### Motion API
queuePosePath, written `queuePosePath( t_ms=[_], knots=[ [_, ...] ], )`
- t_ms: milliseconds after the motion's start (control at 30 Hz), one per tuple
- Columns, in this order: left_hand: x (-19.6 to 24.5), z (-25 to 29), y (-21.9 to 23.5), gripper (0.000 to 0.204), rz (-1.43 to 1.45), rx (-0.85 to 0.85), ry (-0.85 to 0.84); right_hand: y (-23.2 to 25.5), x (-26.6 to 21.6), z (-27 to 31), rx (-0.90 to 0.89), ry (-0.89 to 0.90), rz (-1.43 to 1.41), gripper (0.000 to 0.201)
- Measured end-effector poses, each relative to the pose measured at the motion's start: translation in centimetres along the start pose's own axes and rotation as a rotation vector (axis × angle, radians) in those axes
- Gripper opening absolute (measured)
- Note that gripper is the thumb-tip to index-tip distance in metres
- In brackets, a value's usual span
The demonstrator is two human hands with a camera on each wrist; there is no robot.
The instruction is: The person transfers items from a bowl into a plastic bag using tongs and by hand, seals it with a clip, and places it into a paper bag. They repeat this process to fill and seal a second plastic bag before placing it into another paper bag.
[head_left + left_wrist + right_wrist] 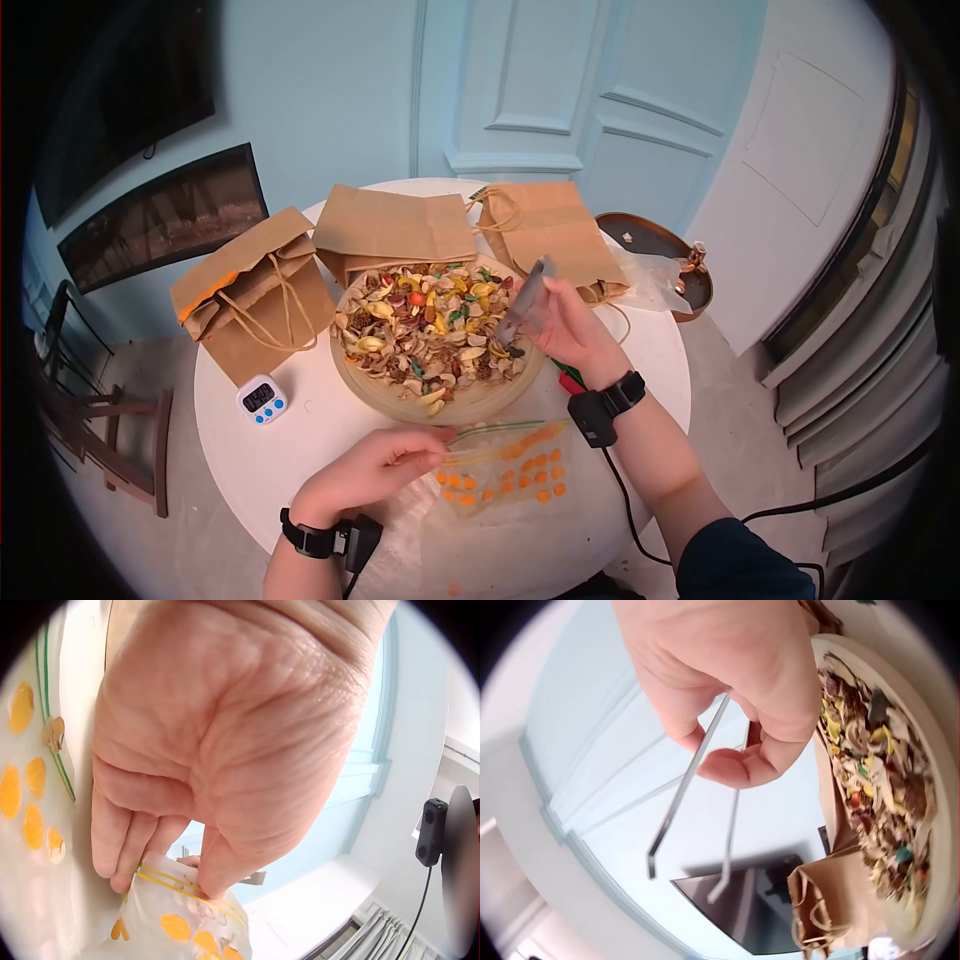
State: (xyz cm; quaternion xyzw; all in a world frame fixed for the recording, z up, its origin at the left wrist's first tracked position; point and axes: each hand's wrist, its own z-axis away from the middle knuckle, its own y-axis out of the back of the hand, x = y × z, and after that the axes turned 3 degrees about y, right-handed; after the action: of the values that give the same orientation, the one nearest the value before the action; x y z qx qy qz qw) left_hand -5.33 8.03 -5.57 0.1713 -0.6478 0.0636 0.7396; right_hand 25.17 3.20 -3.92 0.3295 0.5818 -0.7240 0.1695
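Pale blue panelled walls stand behind a round white table (pixel 300 440). On its near side lies a clear zip bag (pixel 505 478) printed with orange dots, and the left hand (pixel 372 468) pinches the bag's yellow-striped mouth between thumb and curled fingers (pixel 124 855), lifting that edge a little. The right hand (pixel 565 328) is closed round a pair of metal tongs (pixel 524 303); their arms stand slightly apart, their tips just over the near right rim of a wide shallow bowl (pixel 470 405) heaped with mixed dried petals and pods. I cannot tell whether the tongs hold anything.

Behind the bowl stand three brown paper bags (pixel 255 295); a small white timer (pixel 263 399) sits to its left.

Judging from this, light petals could slip from the tongs between bowl and bag and scatter on the table. The bag's mouth may also sag shut, since only one edge is held.
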Motion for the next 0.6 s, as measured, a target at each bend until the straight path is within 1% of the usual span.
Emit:
queuePosePath(
  t_ms=[33, 100, 133, 200, 233, 267, 300, 333, 400, 600],
  knots=[
    [0.0, -0.1, -0.1, 0.014, -0.007, -0.005, -0.002, 0.0, 0.0, 0.0, -0.001, -0.001, 0.001, 0.035],
    [-0.1, -0.2, -0.1, 0.014, -0.029, -0.012, -0.004, 0.1, 0.1, 0.1, -0.21, 0.107, 0.444, 0.029],
    [-0.1, -0.2, -0.1, 0.015, -0.052, -0.019, -0.007, 0.0, 0.3, 0.2, -0.209, 0.104, 0.446, 0.029],
    [-0.3, -0.3, -0.2, 0.015, -0.069, -0.012, -0.005, -0.3, 1.0, 0.4, -0.177, 0.278, 0.679, 0.025],
    [-0.3, -0.3, -0.3, 0.015, -0.088, -0.006, -0.004, -0.4, 1.0, 0.6, -0.177, 0.274, 0.681, 0.025],
    [-0.2, -0.3, -0.4, 0.015, -0.085, -0.004, -0.004, -0.6, 0.8, 0.8, -0.156, 0.315, 0.735, 0.025],
    [0.0, -0.3, -0.4, 0.014, -0.105, -0.012, -0.041, -0.7, 0.7, 0.9, -0.136, 0.357, 0.789, 0.026],
    [0.2, -0.2, -0.4, 0.014, -0.126, -0.02, -0.076, -0.6, 0.6, 0.9, -0.139, 0.355, 0.79, 0.026],
    [0.5, -0.2, -0.4, 0.014, -0.143, -0.028, -0.079, -0.5, 0.6, 1.0, -0.132, 0.479, 0.84, 0.026],
    [0.7, -0.3, -0.6, 0.014, -0.178, -0.021, -0.086, 0.5, 2.5, 0.1, -0.096, 0.492, 0.813, 0.025]
  ],
)
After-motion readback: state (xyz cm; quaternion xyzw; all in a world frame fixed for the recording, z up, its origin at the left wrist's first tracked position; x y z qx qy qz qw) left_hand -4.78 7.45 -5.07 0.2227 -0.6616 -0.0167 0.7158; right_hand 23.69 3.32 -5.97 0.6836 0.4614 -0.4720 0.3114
